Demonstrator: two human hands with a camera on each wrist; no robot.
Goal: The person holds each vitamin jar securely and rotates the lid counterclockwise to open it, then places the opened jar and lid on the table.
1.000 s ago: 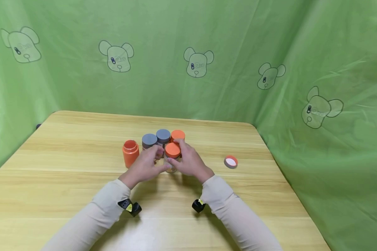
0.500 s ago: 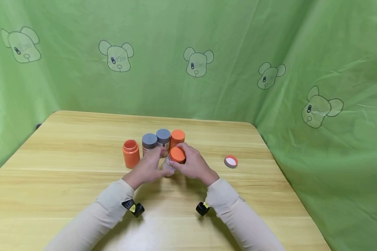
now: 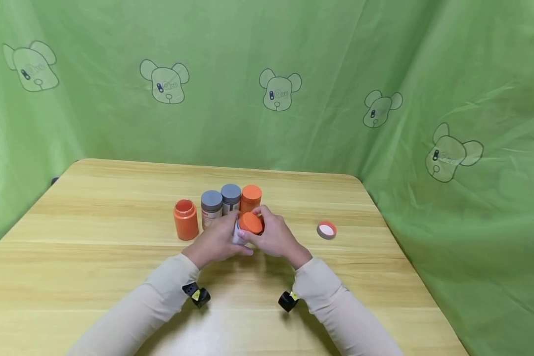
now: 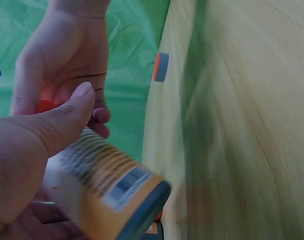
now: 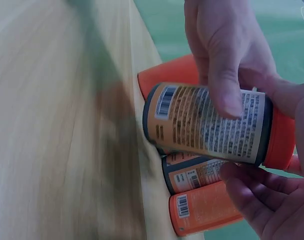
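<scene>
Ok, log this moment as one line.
left hand: holds labelled jar | right hand: grips its orange lid | open orange jar: upright, leftmost | three capped jars: behind | loose lid: white face up, right

On my remote feed, the head view comes through bright, with a whitish glare low on the light wood-grain desk (image 3: 93,247) and soft shadows beside the pale cloth sleeves (image 3: 142,309). Sheen picks out creases in the green fabric backdrop (image 3: 222,138). Both wrist views reach me dimmer and cooler. The left one smears the printed label (image 4: 104,167) with blur; the right shows its barcode more clearly, though I find the small text mushy.
</scene>
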